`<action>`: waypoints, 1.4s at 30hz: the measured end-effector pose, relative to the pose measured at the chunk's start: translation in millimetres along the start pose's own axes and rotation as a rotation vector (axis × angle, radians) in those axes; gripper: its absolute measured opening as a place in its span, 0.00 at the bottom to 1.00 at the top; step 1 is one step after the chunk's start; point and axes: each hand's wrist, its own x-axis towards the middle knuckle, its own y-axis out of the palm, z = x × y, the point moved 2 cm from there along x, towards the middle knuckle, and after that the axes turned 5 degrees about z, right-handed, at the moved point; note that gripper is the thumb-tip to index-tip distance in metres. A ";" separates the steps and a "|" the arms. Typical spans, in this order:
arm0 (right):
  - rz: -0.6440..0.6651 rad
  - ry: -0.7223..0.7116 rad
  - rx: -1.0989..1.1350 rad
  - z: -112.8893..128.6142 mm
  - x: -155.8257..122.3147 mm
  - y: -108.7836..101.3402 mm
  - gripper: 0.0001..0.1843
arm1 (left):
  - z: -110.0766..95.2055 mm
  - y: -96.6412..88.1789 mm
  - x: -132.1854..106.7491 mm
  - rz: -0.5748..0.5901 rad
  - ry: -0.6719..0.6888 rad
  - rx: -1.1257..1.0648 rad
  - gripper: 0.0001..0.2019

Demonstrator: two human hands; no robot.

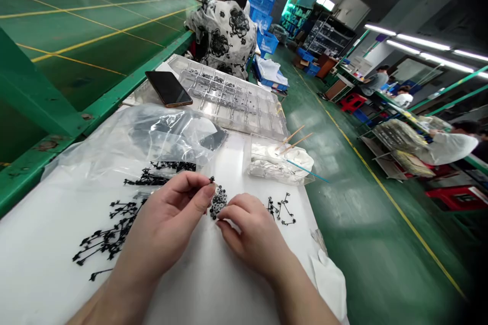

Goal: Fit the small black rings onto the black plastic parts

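My left hand [173, 213] pinches a tiny black part [211, 180] between thumb and fingertips, just above a small heap of black-and-white ring parts [218, 202] on the white table [213, 274]. My right hand [247, 231] rests curled beside that heap, its fingertips pressed together at the heap's lower edge; whether they hold a part is hidden. Black plastic sprues [110, 236] lie scattered left of my left hand. A few more sprue pieces [282, 209] lie right of my right hand.
A crumpled clear plastic bag [152, 137] lies behind the hands. A black phone [168, 88] and a clear compartment tray [232, 99] sit farther back. A small clear tray [274, 162] holds white wadding and sticks. A seated person in a floral top [224, 33] works ahead. Green framing [46, 127] runs along the left.
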 end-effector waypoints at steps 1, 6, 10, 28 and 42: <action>0.029 0.027 -0.041 2.2 2.7 5.5 0.03 | -0.4 0.0 -0.7 0.006 0.002 -0.001 0.11; 0.095 0.141 -0.146 -3.3 8.8 19.9 0.04 | -0.4 1.2 -2.2 0.051 0.017 -0.017 0.08; 0.102 0.178 -0.171 -3.1 10.8 24.9 0.05 | 0.7 2.8 -0.8 0.062 0.013 -0.023 0.09; -0.179 0.526 1.132 -23.5 -7.4 -10.7 0.10 | 4.1 15.8 -7.5 0.275 0.150 0.222 0.06; -0.350 0.310 1.149 -12.5 -13.4 -26.9 0.05 | -1.5 29.2 -10.6 0.337 0.275 0.343 0.08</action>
